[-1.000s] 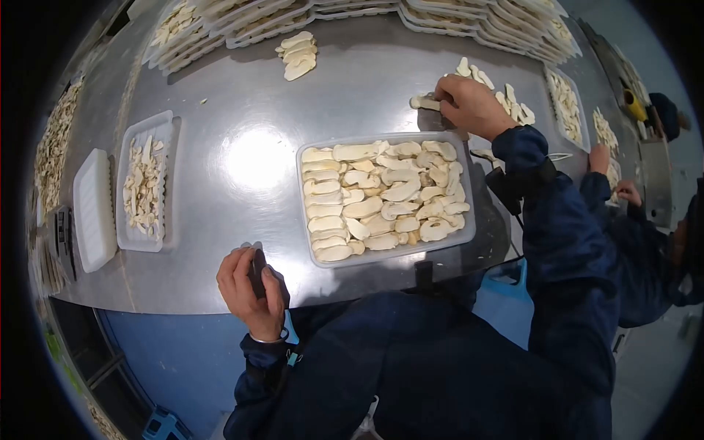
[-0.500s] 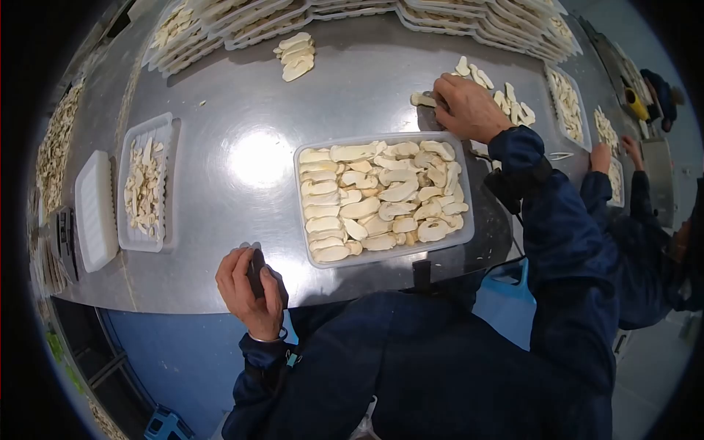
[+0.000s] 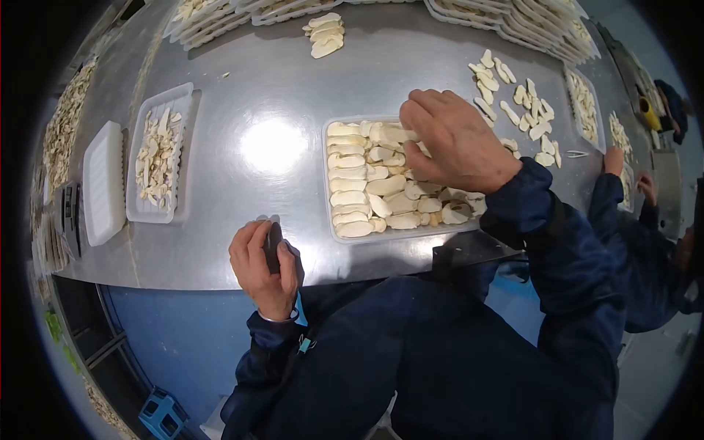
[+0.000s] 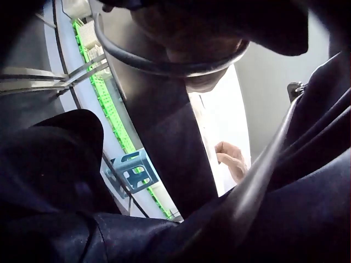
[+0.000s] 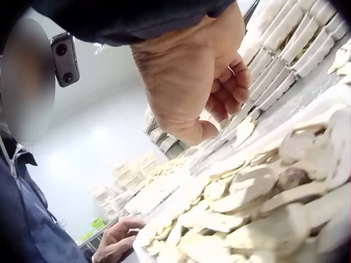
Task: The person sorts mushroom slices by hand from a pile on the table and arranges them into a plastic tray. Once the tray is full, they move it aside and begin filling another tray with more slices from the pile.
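In the head view, a shallow plastic tray (image 3: 331,213) is lined with pale mushroom slices (image 3: 348,198), laid in rows. My right hand (image 3: 458,139) is over the tray's upper right part. Its thumb and fingers pinch a mushroom slice (image 3: 392,133), partly hidden behind the hand. The right wrist view shows those fingers curled, with a pale slice (image 5: 245,131) just below the fingertips. At the table's front edge my left hand (image 3: 260,268) grips a dark rounded object (image 3: 273,247) between thumb and fingers; its kind cannot be made out.
Loose slices (image 3: 539,110) lie right of the tray near tweezers (image 3: 578,154). A few slices (image 3: 325,35) sit at the back, before stacked trays (image 3: 513,29). Left are a tray of scraps (image 3: 192,110) and a white upturned tray (image 3: 105,183). Another person's hand (image 3: 613,160) works at right.
My right hand has come from the loose slices, leftward and toward me, over the tray with a mushroom slice. The head view has shifted slightly. My left hand keeps its grip at the table edge.
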### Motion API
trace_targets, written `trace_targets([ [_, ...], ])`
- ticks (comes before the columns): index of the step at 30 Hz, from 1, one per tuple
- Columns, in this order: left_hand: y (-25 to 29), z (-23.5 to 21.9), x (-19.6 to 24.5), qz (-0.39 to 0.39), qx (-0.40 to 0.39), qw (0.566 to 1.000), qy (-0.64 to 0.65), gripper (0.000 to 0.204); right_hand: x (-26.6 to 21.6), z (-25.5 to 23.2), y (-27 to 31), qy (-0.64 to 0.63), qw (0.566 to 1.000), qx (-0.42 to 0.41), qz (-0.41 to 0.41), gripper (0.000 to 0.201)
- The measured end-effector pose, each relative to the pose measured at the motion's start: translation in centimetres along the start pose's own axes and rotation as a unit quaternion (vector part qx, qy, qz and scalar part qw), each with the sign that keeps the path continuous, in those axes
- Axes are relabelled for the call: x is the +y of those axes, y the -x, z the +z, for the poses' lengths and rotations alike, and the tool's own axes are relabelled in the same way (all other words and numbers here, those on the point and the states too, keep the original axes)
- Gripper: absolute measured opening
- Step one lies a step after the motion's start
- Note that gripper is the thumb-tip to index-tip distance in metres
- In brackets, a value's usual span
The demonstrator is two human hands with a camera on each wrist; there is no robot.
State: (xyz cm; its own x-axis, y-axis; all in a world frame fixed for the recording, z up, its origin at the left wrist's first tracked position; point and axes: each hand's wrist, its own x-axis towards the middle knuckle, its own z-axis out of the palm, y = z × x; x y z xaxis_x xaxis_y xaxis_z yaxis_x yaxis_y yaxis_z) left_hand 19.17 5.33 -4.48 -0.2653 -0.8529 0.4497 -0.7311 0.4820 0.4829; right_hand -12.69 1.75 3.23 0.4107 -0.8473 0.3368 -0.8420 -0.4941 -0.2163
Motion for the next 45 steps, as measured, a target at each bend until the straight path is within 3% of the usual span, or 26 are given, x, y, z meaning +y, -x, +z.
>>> trace_targets([
  [16, 0.1, 0.0, -0.1, 0.003, -0.002, 1.0, -0.009, 0.032, -0.1, 1.8, -0.8, 0.052, 0.997, -0.063, 0.011, 0.018],
  [28, 0.0, 0.1, -0.1, 0.005, 0.002, 1.0, 0.005, 0.033, -0.1, 0.5, -0.4, 0.058, 0.997, -0.038, 0.021, 0.022],
  [31, 0.1, 0.1, 0.1, -0.005, -0.004, 1.0, 0.01, 0.033, 1.4, -3.0, 1.2, 0.047, 0.996, 0.04, 0.065, 0.02],
  [34, 0.2, 0.1, 0.2, -0.006, -0.003, 1.0, 0.003, 0.031, 7.0, -6.7, 5.3, 0.112, 0.975, 0.098, 0.166, 0.014],
  [35, 0.2, 0.1, 0.2, -0.009, -0.003, 1.0, 0.0, 0.032, 8.4, -7.9, 6.9, 0.16, 0.957, 0.079, 0.228, 0.01],
  [39, 0.5, 0.4, -0.2, -0.007, -0.002, 1.0, 0.008, 0.033, 13.0, -9.5, 13.7, 0.213, 0.913, -0.037, 0.345, 0.015],
  [45, 0.5, 0.3, 0.0, -0.005, -0.015, 1.0, 0.002, 0.032, 12.9, -10.2, 19.9, 0.205, 0.879, -0.043, 0.429, 0.018],
])
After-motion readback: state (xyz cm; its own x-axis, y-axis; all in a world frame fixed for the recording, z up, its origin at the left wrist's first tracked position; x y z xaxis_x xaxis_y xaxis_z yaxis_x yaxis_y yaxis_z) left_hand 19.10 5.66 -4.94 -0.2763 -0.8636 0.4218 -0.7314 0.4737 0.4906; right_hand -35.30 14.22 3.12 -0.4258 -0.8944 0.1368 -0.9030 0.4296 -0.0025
